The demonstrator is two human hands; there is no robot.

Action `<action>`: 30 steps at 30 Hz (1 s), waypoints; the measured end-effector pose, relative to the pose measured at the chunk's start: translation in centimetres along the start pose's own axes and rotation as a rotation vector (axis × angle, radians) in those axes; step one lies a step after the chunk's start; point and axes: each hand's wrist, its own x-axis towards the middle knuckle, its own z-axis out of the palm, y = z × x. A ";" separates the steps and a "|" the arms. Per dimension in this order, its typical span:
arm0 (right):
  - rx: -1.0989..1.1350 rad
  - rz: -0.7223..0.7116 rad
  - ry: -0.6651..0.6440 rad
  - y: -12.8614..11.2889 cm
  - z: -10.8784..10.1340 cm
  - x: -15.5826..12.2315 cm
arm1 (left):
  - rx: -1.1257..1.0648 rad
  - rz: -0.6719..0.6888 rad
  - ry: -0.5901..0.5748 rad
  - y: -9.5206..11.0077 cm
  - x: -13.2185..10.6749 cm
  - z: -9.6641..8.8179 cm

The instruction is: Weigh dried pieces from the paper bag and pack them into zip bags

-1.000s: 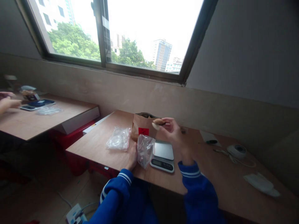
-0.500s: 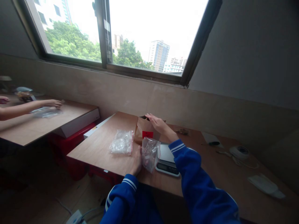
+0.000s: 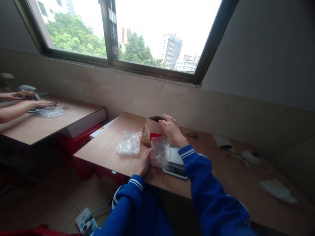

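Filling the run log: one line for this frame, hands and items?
left hand: holds clear zip bag upright | right hand: at brown paper bag mouth | scale: behind zip bag | spare bags: left on table

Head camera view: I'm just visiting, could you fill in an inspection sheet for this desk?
Surface: wooden table.
Job's things: brown paper bag open; clear bag upright by the scale.
Clutter: spare clear bags, white device, white packet.
Hands: left hand holds the clear bag; right hand at the paper bag's mouth.
Cables: cord by the white device; power strip on the floor.
Surroundings: window; another person's arms at the next desk.
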 end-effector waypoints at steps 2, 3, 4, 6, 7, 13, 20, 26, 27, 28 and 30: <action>0.045 0.013 0.018 0.2 -0.4 -0.4 | 0.018 0.031 0.020 0.1 -0.1 0.0; 0.083 0.014 0.063 0.3 -0.8 -0.9 | 0.020 0.049 0.027 0.2 -0.1 0.1; 0.130 0.021 0.130 0.2 -1.2 -1.5 | 0.023 0.064 0.033 0.3 -0.1 0.2; 0.240 0.091 0.298 0.0 -1.9 -3.8 | 0.035 0.084 0.037 0.4 -0.1 0.3; 0.302 0.159 0.376 -0.3 -2.0 -5.3 | 0.047 0.087 0.033 0.4 -0.1 0.4; 0.741 0.744 0.278 -3.4 3.9 -16.1 | 0.130 0.114 0.005 0.1 -0.1 0.5; 1.075 0.897 0.400 -4.6 7.2 -19.3 | 0.283 0.258 0.029 0.3 -0.8 0.8; 1.063 0.934 0.492 -2.4 5.4 -20.7 | 0.435 0.174 -0.014 0.8 -2.8 2.3; 1.064 0.933 0.482 -2.2 5.2 -21.1 | 0.453 0.188 -0.003 1.2 -3.3 2.4; 1.065 0.926 0.465 -1.9 5.0 -21.4 | 0.475 0.208 0.011 1.8 -3.8 2.4; 1.046 0.911 0.414 -1.1 4.1 -21.9 | 0.523 0.244 0.039 3.4 -4.9 1.9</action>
